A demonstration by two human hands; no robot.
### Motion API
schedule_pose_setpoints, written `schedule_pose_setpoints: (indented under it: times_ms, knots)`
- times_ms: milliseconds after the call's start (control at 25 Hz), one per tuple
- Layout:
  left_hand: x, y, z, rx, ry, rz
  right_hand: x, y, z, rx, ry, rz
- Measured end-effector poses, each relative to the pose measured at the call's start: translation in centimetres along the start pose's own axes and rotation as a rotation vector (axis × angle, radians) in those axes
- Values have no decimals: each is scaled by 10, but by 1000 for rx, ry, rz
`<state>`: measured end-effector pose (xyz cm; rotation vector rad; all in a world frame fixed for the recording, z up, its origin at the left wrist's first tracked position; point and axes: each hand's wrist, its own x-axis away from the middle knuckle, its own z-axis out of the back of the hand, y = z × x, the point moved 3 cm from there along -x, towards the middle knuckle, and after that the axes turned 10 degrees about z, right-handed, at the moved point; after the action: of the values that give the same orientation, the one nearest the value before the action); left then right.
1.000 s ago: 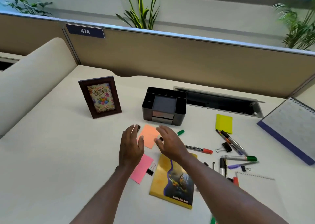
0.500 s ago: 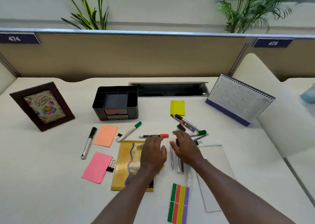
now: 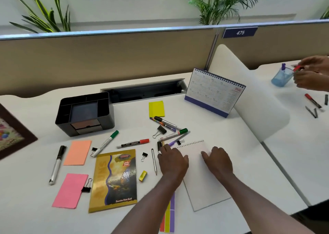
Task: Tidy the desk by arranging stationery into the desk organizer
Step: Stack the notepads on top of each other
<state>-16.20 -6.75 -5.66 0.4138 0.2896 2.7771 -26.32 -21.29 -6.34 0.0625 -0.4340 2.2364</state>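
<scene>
A black desk organizer (image 3: 85,115) stands on the white desk (image 3: 35,207), left of centre, and looks empty. Markers, pens, binder clips and sticky notes lie scattered in front of it and to its right. My left hand (image 3: 172,161) lies flat over several pens beside a pencil (image 3: 154,161). My right hand (image 3: 218,160) rests with straight fingers on a white spiral notepad (image 3: 204,185). Neither hand holds anything. A red-capped marker (image 3: 133,143) and a green-capped marker (image 3: 105,143) lie between the hands and the organizer.
A yellow notebook (image 3: 114,180), orange (image 3: 77,152), pink (image 3: 70,190) and yellow (image 3: 156,108) sticky notes lie on the desk. A desk calendar (image 3: 213,92) stands at the back right, a picture frame (image 3: 12,133) at the left. Another person's hands (image 3: 311,75) work at the neighbouring desk.
My view has swung right. Both hands have moved right, from the orange note past the notebook; the right hand now rests on the spiral notepad.
</scene>
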Motion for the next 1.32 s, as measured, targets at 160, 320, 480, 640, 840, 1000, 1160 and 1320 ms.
schedule_pose_setpoints:
  times_ms: [160,320,480,640,840,1000,1160,1320]
  knots:
    - [-4,9,-4,-80,-29,12,5,-1,-6,-12,-1,-46]
    - [0,13,-3,14,-55,70,2,-3,-6,-91,-34,-104]
    - [0,15,2,195,-117,191,-10,6,-3,-253,-130,-243]
    - [-1,22,14,357,-82,235,-21,11,6,-472,-176,-274]
    - [-4,25,29,691,-92,198,-25,2,29,-776,-268,-298]
    - [-13,10,48,879,-9,177,-32,-22,45,-862,-342,-155]
    - [-33,-36,78,926,106,227,-28,-80,49,-906,-389,-28]
    - [-45,-109,111,863,221,302,-13,-160,20,-954,-343,102]
